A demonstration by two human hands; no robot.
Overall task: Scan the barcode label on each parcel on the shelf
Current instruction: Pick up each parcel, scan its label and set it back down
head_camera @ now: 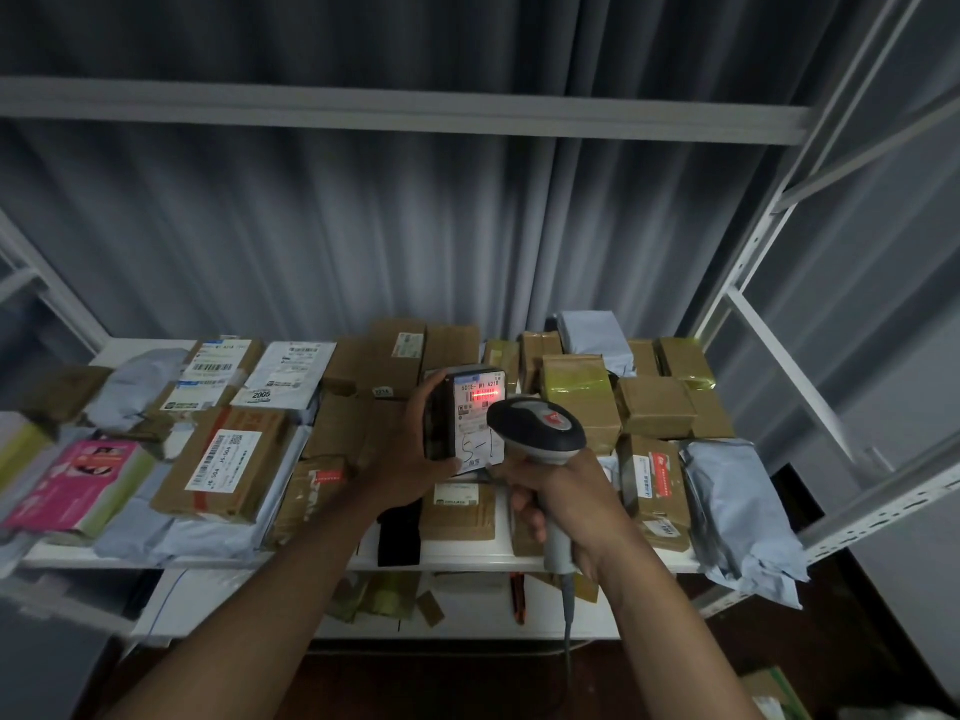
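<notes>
small parcel (470, 418), light and stiff, gripped at left edge by left hand (415, 454) fingers; right hand (566, 506) fingers wrapped round scanner (537, 426) handle.

Scanner (537, 426) just before held parcel (470, 420).

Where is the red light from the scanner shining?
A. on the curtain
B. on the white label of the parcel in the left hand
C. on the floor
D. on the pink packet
B: the scanner in the right hand points at the parcel held up by the left hand, and a red glow lies across its white label.
</notes>
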